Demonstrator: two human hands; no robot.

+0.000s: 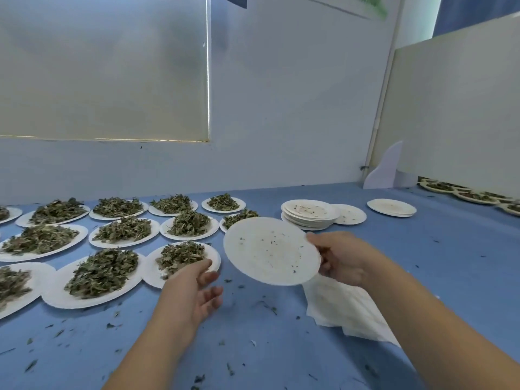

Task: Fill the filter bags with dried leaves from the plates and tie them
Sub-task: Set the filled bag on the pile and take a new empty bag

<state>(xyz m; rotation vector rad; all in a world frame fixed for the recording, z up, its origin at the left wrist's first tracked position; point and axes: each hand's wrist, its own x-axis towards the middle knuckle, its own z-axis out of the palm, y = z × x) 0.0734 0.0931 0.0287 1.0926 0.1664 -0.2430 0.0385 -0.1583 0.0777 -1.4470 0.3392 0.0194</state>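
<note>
My right hand [339, 257] grips the right rim of an emptied white paper plate [270, 250], held tilted above the blue table with only leaf crumbs on it. My left hand [197, 291] hovers open beside it, fingers relaxed, holding nothing, just in front of a plate of dried leaves [180, 256]. White filter bags [343, 308] lie flat on the table under my right forearm. Several more paper plates heaped with dried green leaves [104, 273] cover the left half of the table.
A stack of emptied plates [308, 216] stands behind the held plate, with single empty plates [391, 207] to its right. More leaf plates [472, 196] line the far right edge. Leaf crumbs scatter over the blue table [281, 347]. A white wall closes the back.
</note>
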